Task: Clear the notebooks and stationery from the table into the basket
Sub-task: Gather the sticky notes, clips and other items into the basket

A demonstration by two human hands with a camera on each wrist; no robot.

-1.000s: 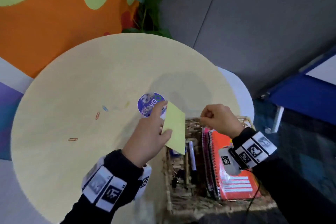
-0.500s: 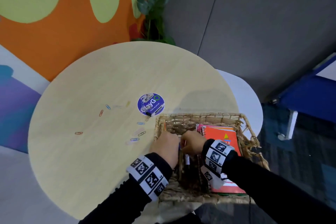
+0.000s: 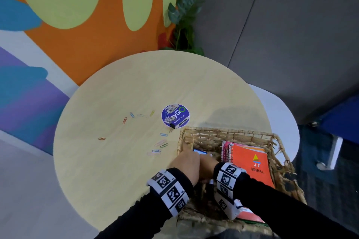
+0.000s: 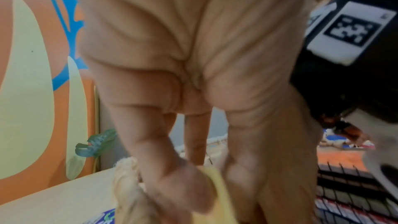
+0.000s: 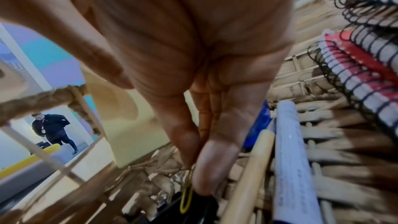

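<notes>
1. The woven basket (image 3: 229, 134) sits at the round table's (image 3: 120, 161) near right edge, holding an orange spiral notebook (image 3: 252, 163) and pens.
2. Inside it, the left hand (image 3: 187, 163) pinches a pale yellow paper pad (image 4: 217, 193).
3. The right hand (image 3: 207, 165) pinches a yellow paper clip (image 5: 186, 197).
4. Coloured paper clips (image 3: 159, 146) lie scattered on the table.

Orange notebook (image 3: 252, 163): "JF SPIRAL"; round sticker (image 3: 175, 116): "Clean as you go".
</notes>
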